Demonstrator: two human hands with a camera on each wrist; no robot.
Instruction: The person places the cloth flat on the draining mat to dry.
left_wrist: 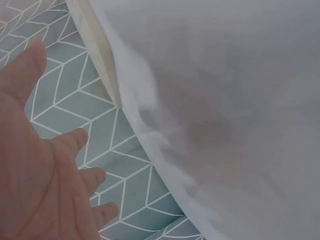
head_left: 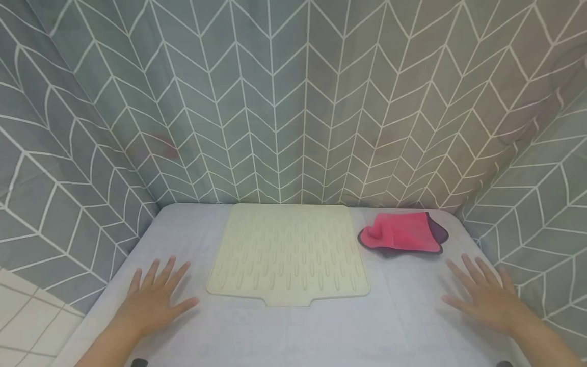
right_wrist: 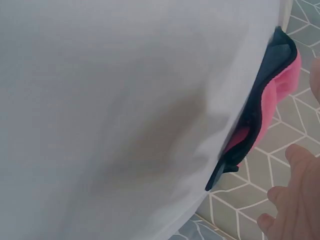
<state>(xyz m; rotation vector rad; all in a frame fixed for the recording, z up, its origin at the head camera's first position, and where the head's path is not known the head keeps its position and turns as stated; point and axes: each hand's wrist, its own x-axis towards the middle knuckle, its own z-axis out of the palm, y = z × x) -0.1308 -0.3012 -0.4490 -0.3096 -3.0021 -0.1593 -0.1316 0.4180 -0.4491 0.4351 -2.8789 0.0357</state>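
A cream drying mat (head_left: pixel 286 250) with raised oblong ridges and a front tab lies flat on the white-covered table (head_left: pixel 330 331). To its right is a crumpled pink cloth (head_left: pixel 401 232) with a dark edge and dark underside, also in the right wrist view as a pink cloth (right_wrist: pixel 280 90). My left hand (head_left: pixel 153 298), fingers spread, is left of the mat and apart from it. My right hand (head_left: pixel 488 295) is spread in front of and right of the cloth, not touching it. Both hands hold nothing; shadows show beneath them.
Grey curtain (head_left: pixel 289 102) with white chevron lines hangs behind the table and along both sides. White tiles (head_left: pixel 27 316) show at the lower left. Two small dark objects poke in at the bottom edge of the head view.
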